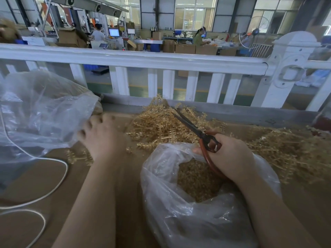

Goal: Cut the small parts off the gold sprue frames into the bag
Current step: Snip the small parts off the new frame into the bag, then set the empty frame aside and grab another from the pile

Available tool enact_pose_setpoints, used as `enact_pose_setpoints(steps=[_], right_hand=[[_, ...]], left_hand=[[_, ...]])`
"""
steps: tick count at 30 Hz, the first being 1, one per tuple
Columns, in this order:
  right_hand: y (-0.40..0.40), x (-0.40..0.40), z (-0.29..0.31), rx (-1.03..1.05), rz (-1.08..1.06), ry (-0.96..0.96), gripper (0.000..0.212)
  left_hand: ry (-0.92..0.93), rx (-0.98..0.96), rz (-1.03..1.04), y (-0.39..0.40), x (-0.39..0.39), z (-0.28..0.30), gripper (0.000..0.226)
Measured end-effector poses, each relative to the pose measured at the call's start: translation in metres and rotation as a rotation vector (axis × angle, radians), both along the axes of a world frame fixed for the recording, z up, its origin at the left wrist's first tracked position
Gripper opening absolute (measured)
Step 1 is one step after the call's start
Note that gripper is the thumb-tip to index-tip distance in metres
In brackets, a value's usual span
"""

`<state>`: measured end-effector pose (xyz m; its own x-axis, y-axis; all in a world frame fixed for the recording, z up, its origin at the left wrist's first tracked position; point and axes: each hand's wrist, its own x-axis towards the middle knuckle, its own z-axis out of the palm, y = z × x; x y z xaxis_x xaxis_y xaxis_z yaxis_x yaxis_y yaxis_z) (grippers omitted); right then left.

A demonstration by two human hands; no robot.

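Observation:
A heap of gold sprue frames (157,122) lies in the middle of the cardboard-covered table, and more gold frames (286,151) spread to the right. In front of it stands an open clear plastic bag (188,212) holding many small gold parts (195,179). My right hand (231,158) sits over the bag's rim, shut on red-handled scissors (191,124) whose dark blades point up and left over the heap. My left hand (102,135) is blurred, fingers spread, at the edge of the big bag on the left; whether it grips anything is unclear.
A large clear plastic bag (41,111) bulges at the left. A white cord (53,190) loops over the cardboard (35,176) at lower left. A white railing (143,59) runs along the table's far edge. Beyond it is a workshop with boxes and people.

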<state>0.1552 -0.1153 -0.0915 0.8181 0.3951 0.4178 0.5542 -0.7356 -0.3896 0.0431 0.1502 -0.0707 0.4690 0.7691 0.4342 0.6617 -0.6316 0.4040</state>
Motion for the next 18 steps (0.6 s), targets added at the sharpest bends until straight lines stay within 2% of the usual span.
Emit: enact_pose_setpoints(steps=[3, 6, 10, 12, 14, 18], right_hand=[[0.0, 0.0, 0.001, -0.033, 0.009, 0.016, 0.089], [-0.001, 0.0, 0.001, -0.062, 0.012, 0.009, 0.088], [-0.001, 0.0, 0.001, -0.102, 0.001, 0.008, 0.081], [-0.001, 0.0, 0.001, -0.11, 0.0, 0.013, 0.079], [0.0, 0.0, 0.0, -0.102, 0.002, 0.02, 0.078], [-0.001, 0.002, -0.002, -0.054, 0.005, 0.041, 0.083]], left_hand=[[-0.039, 0.042, -0.306, -0.025, 0.017, 0.003, 0.02], [0.051, -0.009, -0.484, -0.048, 0.029, -0.006, 0.021], [0.345, -0.017, -0.517, -0.053, 0.035, -0.02, 0.037], [0.41, -0.075, -0.536, -0.053, 0.036, -0.021, 0.042], [0.384, -0.096, -0.54, -0.052, 0.037, -0.021, 0.038], [0.213, -0.062, -0.521, -0.052, 0.035, -0.019, 0.018]])
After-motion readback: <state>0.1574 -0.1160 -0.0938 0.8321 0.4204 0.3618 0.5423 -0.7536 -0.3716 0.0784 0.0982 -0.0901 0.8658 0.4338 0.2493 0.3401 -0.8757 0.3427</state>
